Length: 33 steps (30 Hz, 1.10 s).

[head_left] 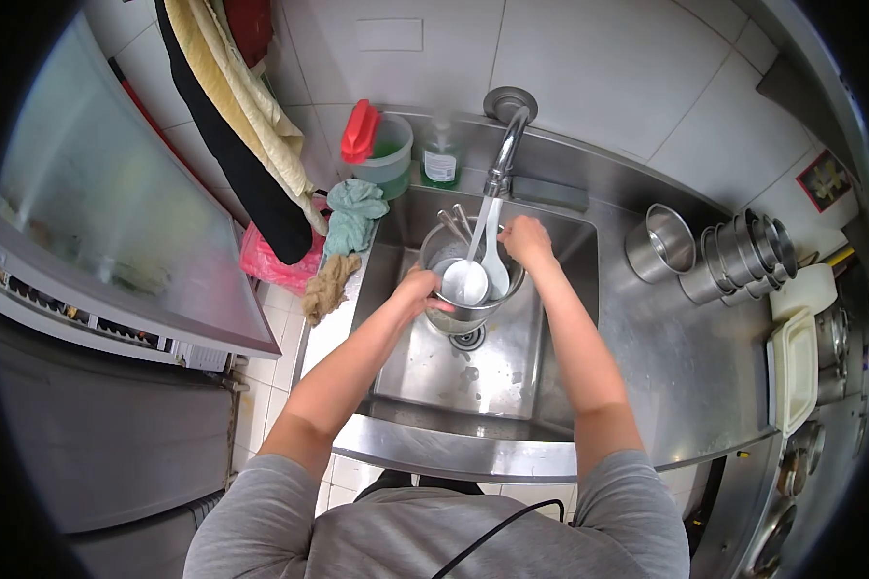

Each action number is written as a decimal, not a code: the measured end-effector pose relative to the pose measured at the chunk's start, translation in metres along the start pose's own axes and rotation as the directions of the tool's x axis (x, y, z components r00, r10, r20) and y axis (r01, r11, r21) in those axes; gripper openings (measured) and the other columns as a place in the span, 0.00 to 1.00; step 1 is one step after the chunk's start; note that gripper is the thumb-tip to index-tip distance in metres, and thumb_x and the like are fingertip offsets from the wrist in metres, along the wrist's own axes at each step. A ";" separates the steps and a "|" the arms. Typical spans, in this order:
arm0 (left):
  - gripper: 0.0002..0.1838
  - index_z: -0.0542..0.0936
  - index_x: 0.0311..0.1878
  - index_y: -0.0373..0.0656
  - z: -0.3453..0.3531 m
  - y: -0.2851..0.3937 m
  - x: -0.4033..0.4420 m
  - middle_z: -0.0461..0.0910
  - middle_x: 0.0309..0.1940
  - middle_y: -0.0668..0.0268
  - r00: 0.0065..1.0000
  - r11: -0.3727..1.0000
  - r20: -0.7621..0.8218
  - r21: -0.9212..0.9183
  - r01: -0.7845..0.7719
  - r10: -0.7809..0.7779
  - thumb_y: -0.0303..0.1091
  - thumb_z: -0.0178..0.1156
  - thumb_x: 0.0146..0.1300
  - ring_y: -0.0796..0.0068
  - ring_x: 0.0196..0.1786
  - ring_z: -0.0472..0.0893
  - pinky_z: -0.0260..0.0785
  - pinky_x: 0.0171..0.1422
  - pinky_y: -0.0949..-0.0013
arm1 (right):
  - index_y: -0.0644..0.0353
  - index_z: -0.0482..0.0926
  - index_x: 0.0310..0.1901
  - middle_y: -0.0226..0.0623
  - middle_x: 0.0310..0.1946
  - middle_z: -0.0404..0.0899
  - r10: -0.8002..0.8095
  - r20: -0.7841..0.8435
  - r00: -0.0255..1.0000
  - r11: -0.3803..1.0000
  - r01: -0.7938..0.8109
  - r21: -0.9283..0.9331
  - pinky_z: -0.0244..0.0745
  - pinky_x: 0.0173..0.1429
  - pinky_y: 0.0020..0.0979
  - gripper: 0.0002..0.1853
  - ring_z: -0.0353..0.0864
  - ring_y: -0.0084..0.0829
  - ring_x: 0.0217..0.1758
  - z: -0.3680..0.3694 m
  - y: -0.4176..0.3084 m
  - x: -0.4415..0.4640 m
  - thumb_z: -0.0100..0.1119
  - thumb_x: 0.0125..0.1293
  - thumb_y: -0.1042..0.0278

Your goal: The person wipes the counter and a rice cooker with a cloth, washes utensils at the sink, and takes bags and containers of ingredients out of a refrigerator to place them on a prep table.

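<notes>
The metal pot (473,314) was inside the sink (492,391), with the drain (467,338) just in front of it. The left hand (421,290) gripped the pot's left rim. Within the pot leaned a ladle (464,283) and a white spoon (495,277). The right hand (527,243) was curled at its right rim; exactly what those fingers held could not be told. Right of the pot, stacked pans (739,253) sat on the bench (671,357). Beyond the pot rose the faucet (505,159); beyond and left stood a soap bottle (441,168).

Left hand (419,289) on pot (470,313); spoons (495,274) inside
</notes>
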State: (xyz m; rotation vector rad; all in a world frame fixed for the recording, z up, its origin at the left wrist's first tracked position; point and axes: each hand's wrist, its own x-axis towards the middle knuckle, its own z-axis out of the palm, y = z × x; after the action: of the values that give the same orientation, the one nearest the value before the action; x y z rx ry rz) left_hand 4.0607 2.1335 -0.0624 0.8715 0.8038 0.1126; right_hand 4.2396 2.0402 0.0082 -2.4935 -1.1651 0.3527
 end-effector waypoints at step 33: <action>0.23 0.64 0.48 0.28 -0.023 0.012 -0.046 0.73 0.33 0.50 0.987 0.998 -0.152 -0.012 -0.056 0.053 0.14 0.46 0.42 0.55 0.31 0.78 0.77 0.28 0.54 | 0.58 0.77 0.43 0.44 0.36 0.78 -0.172 -0.068 0.983 0.985 0.172 -0.016 0.69 0.48 0.34 0.19 0.77 0.41 0.41 0.038 0.038 0.121 0.59 0.49 0.58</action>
State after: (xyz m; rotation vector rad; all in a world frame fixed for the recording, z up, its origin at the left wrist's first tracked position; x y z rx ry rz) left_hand 4.0153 2.1376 -0.0350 0.8771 0.9196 0.2354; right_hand 4.3278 2.1196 -0.0510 -2.3711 -1.3447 0.2131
